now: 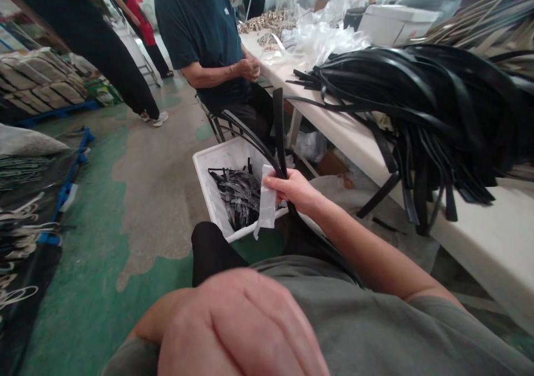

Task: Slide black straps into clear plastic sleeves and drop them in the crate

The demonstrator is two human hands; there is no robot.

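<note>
My right hand (294, 189) is closed round a few long black straps (278, 125), whose ends stick up above the fist. A piece of clear-white plastic film (267, 203) is pinched under the thumb of the same hand and hangs down. Below my forearm the straps run back toward my body. Very near the camera, my left hand (244, 326) looms large and blurred at the bottom; its fingertips are out of sight. Beyond the right hand stands a white plastic bin (204, 170) holding black strap pieces wrapped in film (240, 195).
A big heap of black straps (400, 92) hangs over the edge of the white table (492, 237) at right. A co-worker (204, 36) sits at the table's far side, near metal fittings (267, 23) and plastic bags (325, 39). Bundled goods on pallets (39, 81) stand left.
</note>
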